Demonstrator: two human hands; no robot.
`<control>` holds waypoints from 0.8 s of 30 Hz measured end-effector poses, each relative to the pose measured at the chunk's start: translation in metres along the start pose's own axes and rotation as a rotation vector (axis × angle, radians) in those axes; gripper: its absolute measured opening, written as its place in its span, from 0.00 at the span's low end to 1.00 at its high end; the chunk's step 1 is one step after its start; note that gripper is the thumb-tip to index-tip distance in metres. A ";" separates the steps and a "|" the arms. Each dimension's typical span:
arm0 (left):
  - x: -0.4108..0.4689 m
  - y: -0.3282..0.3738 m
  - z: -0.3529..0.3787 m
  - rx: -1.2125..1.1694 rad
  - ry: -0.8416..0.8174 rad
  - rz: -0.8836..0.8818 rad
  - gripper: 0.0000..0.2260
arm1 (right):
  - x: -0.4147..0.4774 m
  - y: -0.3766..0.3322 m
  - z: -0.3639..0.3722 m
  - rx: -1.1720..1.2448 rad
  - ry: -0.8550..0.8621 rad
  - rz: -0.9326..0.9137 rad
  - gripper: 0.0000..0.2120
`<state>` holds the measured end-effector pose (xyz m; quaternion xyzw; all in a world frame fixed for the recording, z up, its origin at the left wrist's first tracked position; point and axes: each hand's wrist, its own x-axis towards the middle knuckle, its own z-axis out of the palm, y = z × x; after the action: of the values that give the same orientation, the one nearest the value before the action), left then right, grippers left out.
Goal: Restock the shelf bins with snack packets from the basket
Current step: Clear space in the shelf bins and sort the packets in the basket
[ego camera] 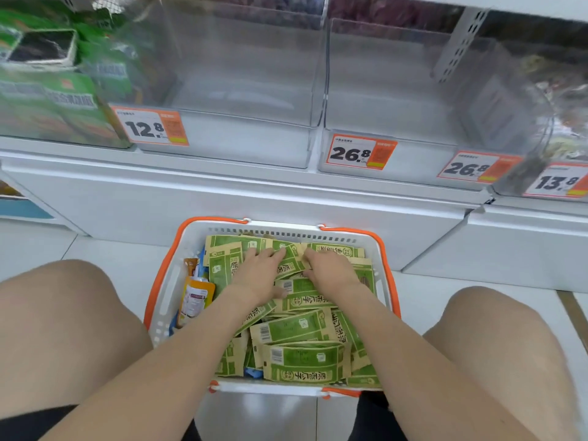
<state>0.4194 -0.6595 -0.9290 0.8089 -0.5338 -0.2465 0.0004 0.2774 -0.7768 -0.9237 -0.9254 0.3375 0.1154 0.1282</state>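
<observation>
snack packets (299,329): flat, green-and-tan, barcoded; heaped in basket
basket (167,281): white, orange rim; on floor below clear shelf bins (238,144)
left hand (257,272): flat, pressing packets
right hand (331,272): fingers curled on packets

Four orange-edged price tags (361,153) in a row well above the fingers (277,254): 12.8, 26.8, 26.8, 13.8. Blurred green boxes (47,100) far up-left. White floor tile (133,259) left.

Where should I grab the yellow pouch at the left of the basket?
Pinch its upper end from straight above: the yellow pouch stands nearly upright, wedged between the basket wall and the green packets, so only that end is free.
</observation>
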 end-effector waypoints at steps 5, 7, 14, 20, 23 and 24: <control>-0.016 -0.008 0.004 0.004 0.042 0.035 0.39 | -0.024 -0.015 0.008 0.231 0.088 0.050 0.16; -0.024 -0.011 0.001 -0.118 0.100 0.030 0.33 | -0.029 -0.018 0.004 0.313 0.099 0.068 0.21; -0.054 0.003 -0.002 -0.276 0.233 -0.038 0.22 | -0.056 -0.015 0.003 0.460 -0.105 0.078 0.30; -0.075 -0.006 0.002 -0.276 0.208 -0.137 0.25 | -0.061 -0.055 -0.027 0.246 -0.315 -0.007 0.46; -0.079 -0.020 -0.002 -0.256 0.115 -0.110 0.21 | -0.062 -0.074 -0.019 0.280 -0.337 -0.063 0.50; -0.079 -0.023 -0.003 -0.245 0.105 -0.099 0.20 | -0.064 -0.074 -0.013 0.242 -0.350 -0.075 0.47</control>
<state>0.4160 -0.5824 -0.9011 0.8399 -0.4585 -0.2667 0.1149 0.2803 -0.6880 -0.8804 -0.8811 0.2868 0.2282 0.2990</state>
